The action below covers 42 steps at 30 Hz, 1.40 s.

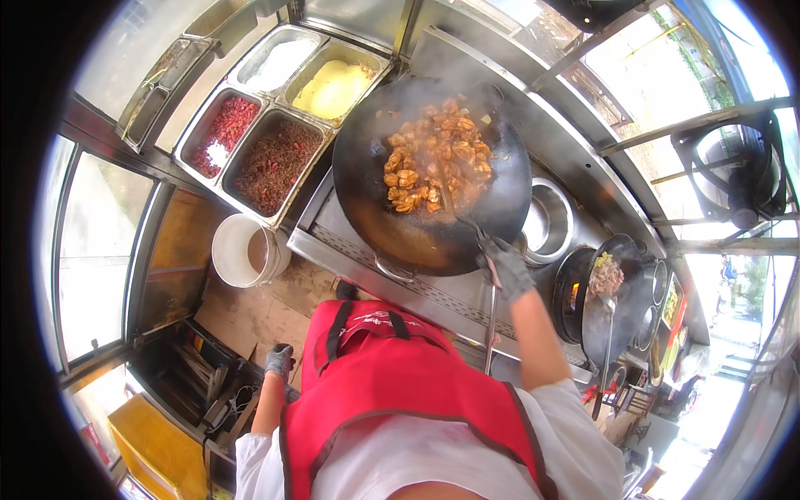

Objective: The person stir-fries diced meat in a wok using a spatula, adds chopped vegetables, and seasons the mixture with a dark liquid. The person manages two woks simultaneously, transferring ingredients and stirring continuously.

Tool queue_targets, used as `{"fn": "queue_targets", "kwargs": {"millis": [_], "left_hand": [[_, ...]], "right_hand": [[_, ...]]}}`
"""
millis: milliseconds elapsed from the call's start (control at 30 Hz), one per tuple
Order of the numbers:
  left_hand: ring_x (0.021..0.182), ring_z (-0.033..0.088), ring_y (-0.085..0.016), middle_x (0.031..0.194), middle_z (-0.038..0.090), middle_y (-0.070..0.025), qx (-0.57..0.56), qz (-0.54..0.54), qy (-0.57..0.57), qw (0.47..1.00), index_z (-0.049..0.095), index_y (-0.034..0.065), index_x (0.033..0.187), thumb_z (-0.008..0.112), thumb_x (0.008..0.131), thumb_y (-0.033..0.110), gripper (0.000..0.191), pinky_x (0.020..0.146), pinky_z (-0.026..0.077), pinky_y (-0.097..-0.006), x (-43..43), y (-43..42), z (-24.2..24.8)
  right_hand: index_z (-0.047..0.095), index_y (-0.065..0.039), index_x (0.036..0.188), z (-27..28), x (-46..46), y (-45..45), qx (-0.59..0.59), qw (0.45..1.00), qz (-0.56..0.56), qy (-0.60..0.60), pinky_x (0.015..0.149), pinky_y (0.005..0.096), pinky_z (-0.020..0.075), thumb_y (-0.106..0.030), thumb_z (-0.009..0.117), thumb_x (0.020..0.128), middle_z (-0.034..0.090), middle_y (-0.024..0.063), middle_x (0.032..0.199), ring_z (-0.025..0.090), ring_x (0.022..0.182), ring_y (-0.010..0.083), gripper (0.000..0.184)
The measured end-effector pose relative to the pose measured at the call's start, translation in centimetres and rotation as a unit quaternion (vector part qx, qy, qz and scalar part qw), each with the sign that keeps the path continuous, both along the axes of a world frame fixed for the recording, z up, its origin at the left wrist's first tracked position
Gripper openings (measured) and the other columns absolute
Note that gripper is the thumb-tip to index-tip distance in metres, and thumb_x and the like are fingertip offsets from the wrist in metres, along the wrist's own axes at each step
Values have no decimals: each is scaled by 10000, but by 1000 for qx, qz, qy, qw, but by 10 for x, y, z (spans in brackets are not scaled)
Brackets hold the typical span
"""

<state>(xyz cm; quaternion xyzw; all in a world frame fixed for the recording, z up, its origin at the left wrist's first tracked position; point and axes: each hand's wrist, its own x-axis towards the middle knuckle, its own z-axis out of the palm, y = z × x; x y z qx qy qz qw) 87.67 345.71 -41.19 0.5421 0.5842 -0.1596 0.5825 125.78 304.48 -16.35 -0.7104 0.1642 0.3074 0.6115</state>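
My right hand [507, 269], in a grey glove, grips the long handle of a metal wok spatula [447, 195]. The spatula's working end is down among browned, sauce-coated meat pieces [465, 150] in a large black wok [369, 225]. Steam blurs the food and partly hides the tool's end. On the other side of my red apron [387, 369], my left hand [279, 360] hangs low, also gloved. Its fingers are curled in, and I see nothing held in them.
Steel pans of red chopped food [225, 125], dark crumbly seasoning [275, 159], yellow paste [331, 87] and white powder [284, 59] stand left of the wok. A white bucket [228, 250] stands below. To the right are a steel bowl [550, 219], a flame and a second wok [625, 312].
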Motion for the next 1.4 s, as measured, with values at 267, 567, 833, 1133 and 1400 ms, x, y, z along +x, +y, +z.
{"fn": "queue_targets", "kwargs": {"millis": [267,567,833,1133,1400], "left_hand": [[519,567,-199,733,594,-73,10,-29,2,1000,618,60,968,593,825,135,164,441,436,-328,18,1,-1],[494,553,-193,715,583,-59,25,-6,-11,1000,618,67,945,591,825,135,141,426,417,-321,5,22,1],[505,560,-207,701,591,-69,-4,-14,51,999,626,57,973,605,803,141,191,437,417,-334,-19,13,-12],[521,566,-194,707,601,-66,11,-1,-16,1000,631,61,948,601,823,126,143,442,425,-326,7,4,6],[508,565,-196,704,591,-65,29,-16,32,999,626,62,940,600,821,128,139,427,416,-324,-11,8,7]], "right_hand": [[608,-73,1094,-1,-3,-5,-314,882,350,-44,508,291,420,-331,586,899,573,47,678,556,580,130,324],[590,-133,922,-64,46,47,118,984,-92,101,341,251,303,-306,569,926,539,22,622,425,410,103,174],[622,-159,1178,110,18,-64,-466,781,392,-142,862,402,467,-500,503,903,674,136,998,638,964,275,454],[618,-120,1124,-19,98,-34,-484,795,338,-142,895,390,440,-390,620,815,635,162,1109,580,1058,332,411],[567,-183,1216,9,84,19,-513,669,404,-356,819,429,477,-297,576,828,654,144,1001,629,927,327,404]]}}
